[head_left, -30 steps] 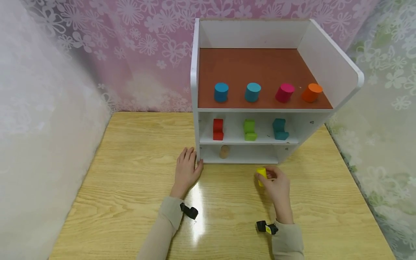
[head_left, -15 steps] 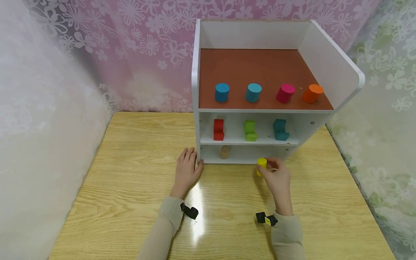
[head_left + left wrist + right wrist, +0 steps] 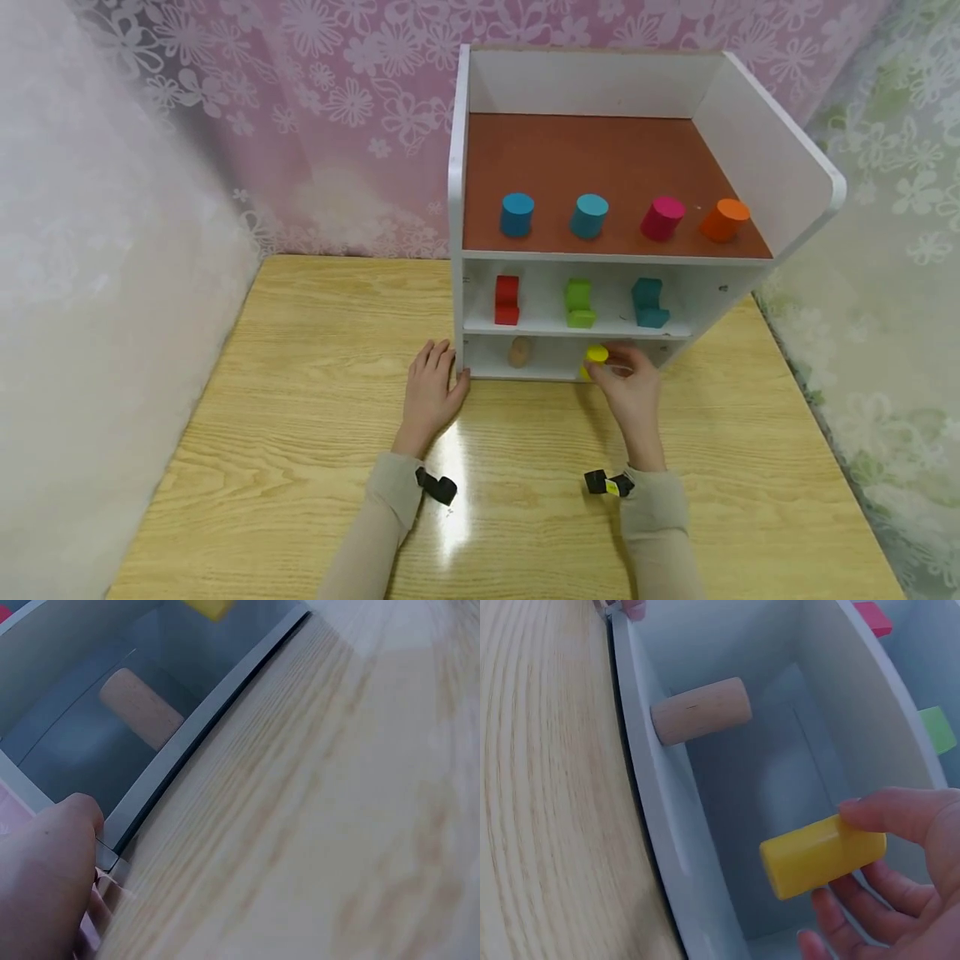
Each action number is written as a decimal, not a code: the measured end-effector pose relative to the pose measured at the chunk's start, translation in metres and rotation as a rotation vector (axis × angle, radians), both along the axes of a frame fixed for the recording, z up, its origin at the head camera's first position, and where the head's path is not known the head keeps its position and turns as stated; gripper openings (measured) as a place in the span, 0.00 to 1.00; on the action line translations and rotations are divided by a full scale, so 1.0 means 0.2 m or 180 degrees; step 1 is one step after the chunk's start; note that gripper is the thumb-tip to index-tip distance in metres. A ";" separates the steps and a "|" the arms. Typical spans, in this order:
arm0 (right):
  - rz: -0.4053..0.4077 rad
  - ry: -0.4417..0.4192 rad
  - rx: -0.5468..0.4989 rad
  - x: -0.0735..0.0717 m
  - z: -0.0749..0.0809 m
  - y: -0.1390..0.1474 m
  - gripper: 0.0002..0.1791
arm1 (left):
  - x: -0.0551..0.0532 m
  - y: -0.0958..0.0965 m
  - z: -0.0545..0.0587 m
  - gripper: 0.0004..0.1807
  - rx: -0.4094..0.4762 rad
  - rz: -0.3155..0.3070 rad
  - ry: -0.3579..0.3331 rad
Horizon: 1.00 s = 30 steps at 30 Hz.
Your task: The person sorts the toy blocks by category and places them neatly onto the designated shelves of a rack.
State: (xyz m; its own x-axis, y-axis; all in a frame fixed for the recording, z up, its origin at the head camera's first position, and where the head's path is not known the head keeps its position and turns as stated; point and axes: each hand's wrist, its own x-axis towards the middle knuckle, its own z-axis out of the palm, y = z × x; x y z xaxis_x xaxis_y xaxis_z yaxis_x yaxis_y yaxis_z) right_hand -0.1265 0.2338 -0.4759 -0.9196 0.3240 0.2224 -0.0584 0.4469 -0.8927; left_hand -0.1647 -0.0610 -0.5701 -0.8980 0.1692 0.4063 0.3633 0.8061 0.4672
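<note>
A yellow cylinder block point(image 3: 810, 855) is pinched between the thumb and fingers of my right hand point(image 3: 632, 397), at the opening of the bottom shelf of a white shelf unit point(image 3: 570, 257). In the right wrist view the block's lower end hangs over the shelf interior. A plain wooden cylinder point(image 3: 701, 711) stands upright on that bottom shelf, left of the yellow one. My left hand point(image 3: 431, 396) rests on the table with its fingers extended, its thumb touching the unit's lower left front corner. Only part of it shows in the left wrist view.
On the brown top stand a blue cylinder point(image 3: 517, 215), a light blue cylinder point(image 3: 588, 217), a pink cylinder point(image 3: 662, 218) and an orange cylinder point(image 3: 724, 221). The middle shelf holds red point(image 3: 507, 300), green point(image 3: 580, 303) and teal point(image 3: 649, 303) curved blocks. The unit stands on a wooden table point(image 3: 300, 375).
My right hand has carried the yellow cylinder block from above the table forward and slightly left to the bottom shelf's opening. My left hand has stayed in place.
</note>
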 end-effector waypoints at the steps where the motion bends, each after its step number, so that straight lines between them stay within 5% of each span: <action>1: 0.0027 0.0002 -0.0016 -0.01 0.00 0.00 0.20 | 0.00 0.00 0.00 0.25 -0.0004 0.0004 0.0008; 8: 0.0289 0.0107 -0.0249 -0.05 0.00 -0.02 0.20 | 0.00 0.00 0.00 0.25 -0.0017 -0.0010 -0.0053; 20: 0.0200 -0.0028 -0.0174 -0.13 -0.18 0.03 0.21 | 0.00 0.00 0.01 0.26 -0.0028 0.0005 -0.0147; 30: 0.0236 -0.0026 -0.0138 -0.07 -0.04 -0.04 0.20 | 0.00 0.00 0.01 0.26 -0.0041 0.0017 -0.0175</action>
